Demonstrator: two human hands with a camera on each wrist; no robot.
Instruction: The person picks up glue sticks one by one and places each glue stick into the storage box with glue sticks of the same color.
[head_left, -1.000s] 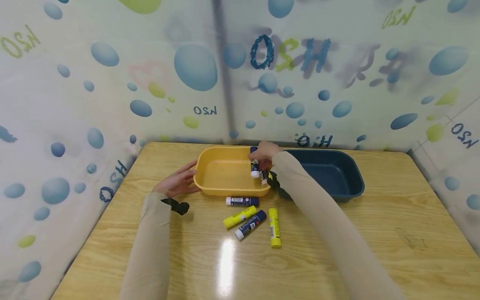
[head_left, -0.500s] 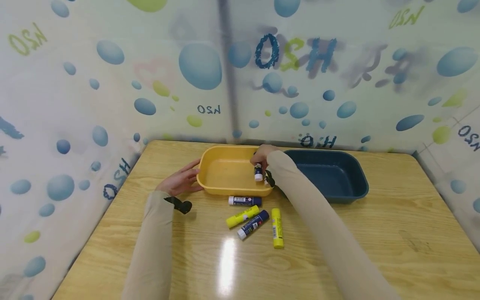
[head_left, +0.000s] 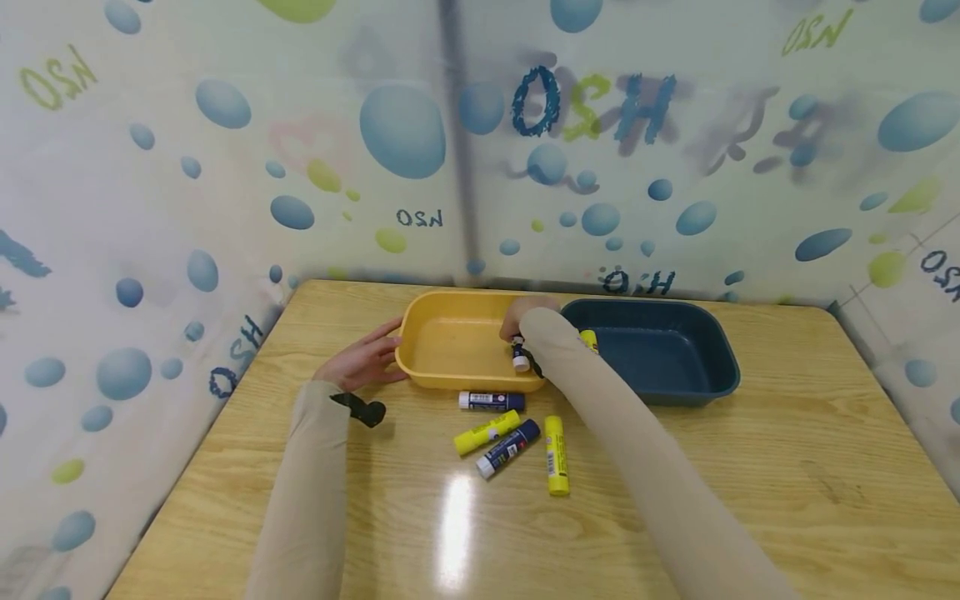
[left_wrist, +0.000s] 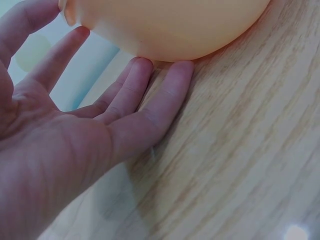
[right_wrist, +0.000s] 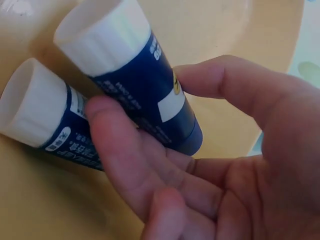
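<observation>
My right hand is over the right end of the yellow tub. Its thumb and fingers pinch a dark blue glue stick, tilted with the white end toward the camera. Close beside it in the tub, a second blue glue stick shows in the right wrist view, partly covered by a finger. My left hand touches the tub's left side, its extended fingertips against the outer wall and low near the table.
A dark blue tub stands just right of the yellow one, a yellow glue stick showing at its left side past the sleeve. In front lie blue glue sticks and yellow glue sticks. A patterned curtain hangs behind the table.
My right hand has lowered the glue stick toward the tub's near right corner. The yellow stick in the dark tub has come into sight. The left hand keeps its place.
</observation>
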